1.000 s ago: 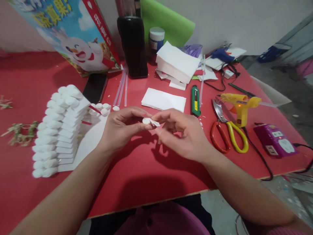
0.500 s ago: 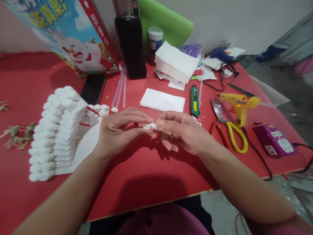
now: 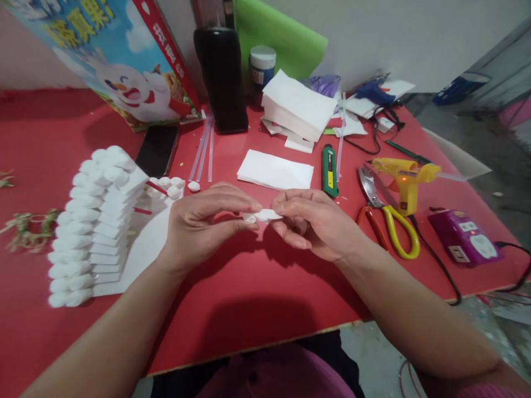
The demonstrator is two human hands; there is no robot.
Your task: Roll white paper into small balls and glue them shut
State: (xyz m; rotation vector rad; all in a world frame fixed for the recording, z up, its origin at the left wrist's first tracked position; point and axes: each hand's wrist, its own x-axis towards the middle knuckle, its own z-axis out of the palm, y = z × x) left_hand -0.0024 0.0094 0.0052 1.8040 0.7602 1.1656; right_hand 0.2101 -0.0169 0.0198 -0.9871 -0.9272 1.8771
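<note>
Between my two hands, over the red table, is a small rolled piece of white paper point(image 3: 265, 215). My left hand point(image 3: 209, 218) pinches its left end, where a curled edge shows. The fingertips of my right hand point(image 3: 313, 221) close on its right end. Just beyond lies a stack of white paper strips point(image 3: 275, 170). Left of my left hand stands a stepped row of white paper pieces with rounded, rolled ends point(image 3: 77, 232), resting on a white sheet point(image 3: 145, 243). One loose white roll point(image 3: 193, 187) sits near my left knuckles.
To the right lie a green utility knife point(image 3: 329, 171), red-and-yellow-handled shears point(image 3: 390, 221), a yellow glue gun point(image 3: 406, 179) and a purple power socket box point(image 3: 467, 236) with cords. Behind are a phone point(image 3: 157, 150), glue sticks point(image 3: 203, 149), a black bottle point(image 3: 222, 77) and a paper pile point(image 3: 298, 105).
My right hand has shifted slightly right along the white paper, so more of the piece shows between my hands. The right fingers have curled in. My left hand stays about where it was.
</note>
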